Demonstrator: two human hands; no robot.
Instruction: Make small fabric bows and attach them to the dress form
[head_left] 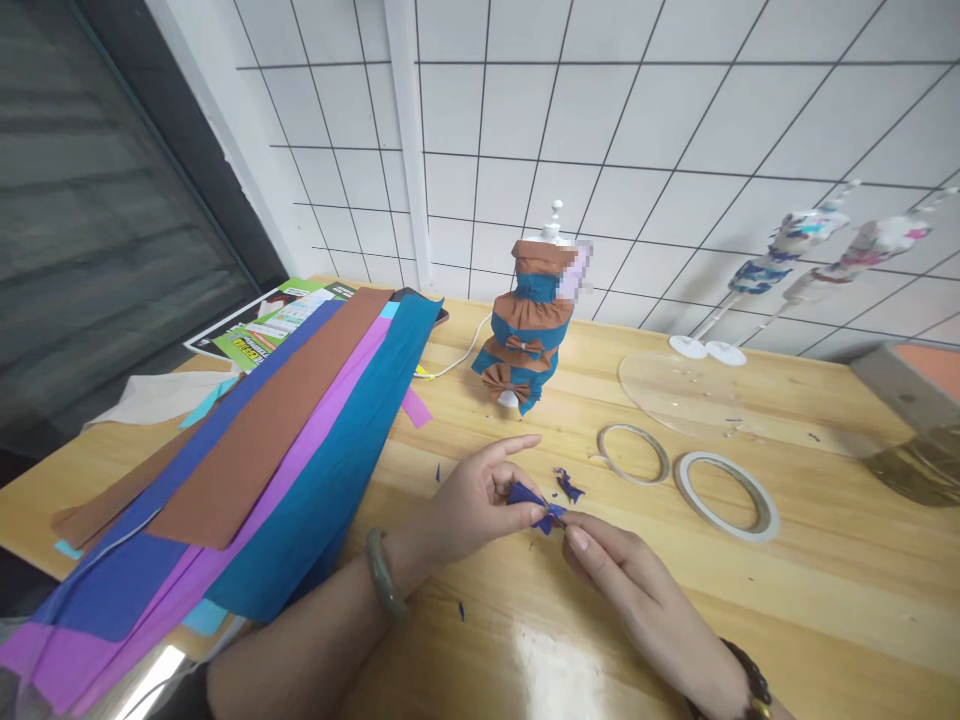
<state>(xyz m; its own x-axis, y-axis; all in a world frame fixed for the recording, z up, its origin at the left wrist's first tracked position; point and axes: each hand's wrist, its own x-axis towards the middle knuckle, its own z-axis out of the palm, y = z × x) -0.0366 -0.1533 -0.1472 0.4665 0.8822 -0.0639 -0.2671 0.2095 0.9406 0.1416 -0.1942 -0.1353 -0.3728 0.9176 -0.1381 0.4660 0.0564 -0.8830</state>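
Observation:
My left hand (pixel 487 490), with a green bangle at the wrist, pinches a small folded piece of dark blue crepe paper (pixel 526 496) between thumb and fingers; its index finger points outward. My right hand (pixel 622 570) is closed in a pinch at the paper's right end, where the fingertips hide any finer detail. Torn blue scraps (pixel 570 487) lie on the table just beyond the hands. Farther back stands a small dress form (pixel 529 320) wearing a brown and teal paper dress with bows.
Long strips of crepe paper (pixel 277 430) in several colours cover the left side. Two tape rolls (pixel 727 497) lie to the right, near a clear round sheet (pixel 675 392). Two decorated dress forms (pixel 761 275) on stands and a box (pixel 907 400) are by the tiled wall (pixel 637 120).

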